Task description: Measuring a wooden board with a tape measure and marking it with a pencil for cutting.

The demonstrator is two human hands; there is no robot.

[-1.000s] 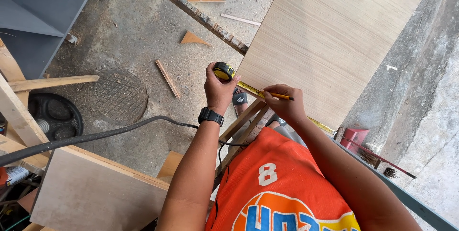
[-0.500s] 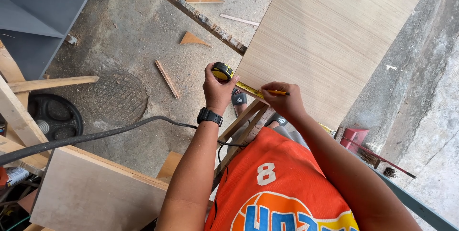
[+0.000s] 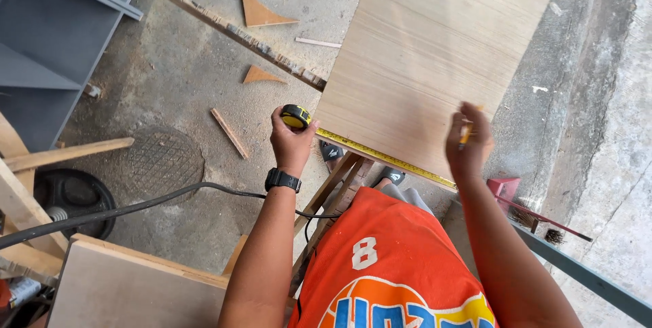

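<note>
- At the near edge of the plywood sheet [image 3: 435, 56]: yellow tape blade [image 3: 384, 155], laid flat along it.
- Tape measure case [image 3: 296, 116]: clasped in left hand [image 3: 291, 141], fingers curled shut around it.
- Pencil [image 3: 466, 134]: pinched in right hand [image 3: 468, 144], lifted near the sheet's right corner.

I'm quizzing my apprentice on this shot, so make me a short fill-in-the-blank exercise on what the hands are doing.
1. The left hand grips a yellow and black ____ measure.
2. The right hand holds a ____.
3. The yellow tape blade runs along the near edge of the ____ board.
4. A black ____ sits on the left wrist.

Missing words: tape; pencil; plywood; watch
</note>
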